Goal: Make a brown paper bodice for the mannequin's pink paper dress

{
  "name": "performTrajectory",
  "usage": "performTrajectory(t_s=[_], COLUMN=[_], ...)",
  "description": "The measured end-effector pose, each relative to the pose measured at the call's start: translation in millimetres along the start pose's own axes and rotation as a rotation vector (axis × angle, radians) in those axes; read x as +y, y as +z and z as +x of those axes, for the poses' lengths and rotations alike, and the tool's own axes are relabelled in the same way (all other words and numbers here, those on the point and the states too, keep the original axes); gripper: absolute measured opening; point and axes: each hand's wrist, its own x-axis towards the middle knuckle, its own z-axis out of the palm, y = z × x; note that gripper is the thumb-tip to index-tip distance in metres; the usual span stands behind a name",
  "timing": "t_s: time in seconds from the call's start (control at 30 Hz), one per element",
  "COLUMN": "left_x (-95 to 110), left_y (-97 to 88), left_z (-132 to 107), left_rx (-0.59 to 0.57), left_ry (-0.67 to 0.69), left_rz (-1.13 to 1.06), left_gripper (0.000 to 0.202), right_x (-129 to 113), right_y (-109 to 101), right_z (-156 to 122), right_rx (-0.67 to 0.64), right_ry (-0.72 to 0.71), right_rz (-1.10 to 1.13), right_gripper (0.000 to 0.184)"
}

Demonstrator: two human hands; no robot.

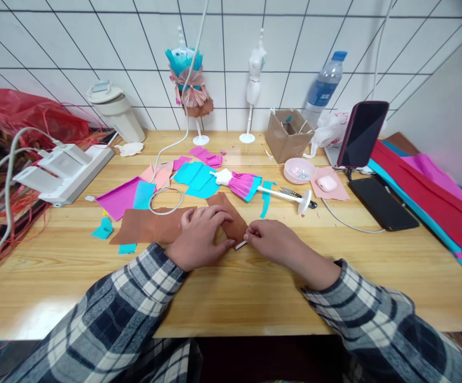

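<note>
My left hand (199, 236) lies with its fingers spread over brown crepe paper, its thumb reaching toward the near edge of a smaller brown piece (233, 219). At that piece's near corner my right hand (274, 242) pinches the end of a narrow white strip (240, 244), which looks like tape. A larger brown crepe sheet (143, 226) extends leftward from under my left hand. Just beyond the hands, a small white dress form (223, 177) in a pink and blue pleated skirt (245, 185) lies on its side. Blue crepe pieces (199, 178) are beside it.
Scissors (290, 192), a pink bowl (299, 171) and a cardboard box (289, 135) stand right of centre. Two upright dress forms, one dressed (191, 80) and one bare (255, 80), are against the tiles. A power strip (75, 173) sits left; phones (382, 202) and crepe rolls (434, 197) lie right.
</note>
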Motion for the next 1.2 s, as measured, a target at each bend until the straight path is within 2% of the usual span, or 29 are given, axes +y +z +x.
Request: performTrajectory(t_s=[0.23,0.6,0.73,0.9,1.2], left_x=[0.9,4.0,5.4,4.8,6.0], left_y=[2.0,-0.4,0.6,3.5,5.8], left_z=[-0.6,0.6,0.3,-0.2,-1.1], left_rx=[0.019,-0.014,0.008,0.028,0.037], left_ry=[-0.005,-0.035,-0.037,-0.023,-0.026], left_rz=[0.013,-0.01,-0.002,0.031,0.046], left_gripper=[0.044,0.042,0.05,0.05,0.049], right_x=[2.1,-4.0,-3.8,-4.1,4.8], right_y=[1.0,1.3,2.0,2.3,6.4], right_z=[3.9,-2.9,-3.4,-4.2,-1.1], right_rx=[-0.025,0.018,0.023,0.049,0.123], right_ry=[0.034,0.045,0.035,0.028,-0.021], right_rz=[0.072,-0.047,-0.041,-0.035,0.083], right_gripper=[0.021,0.021,0.02,0.019,0.011])
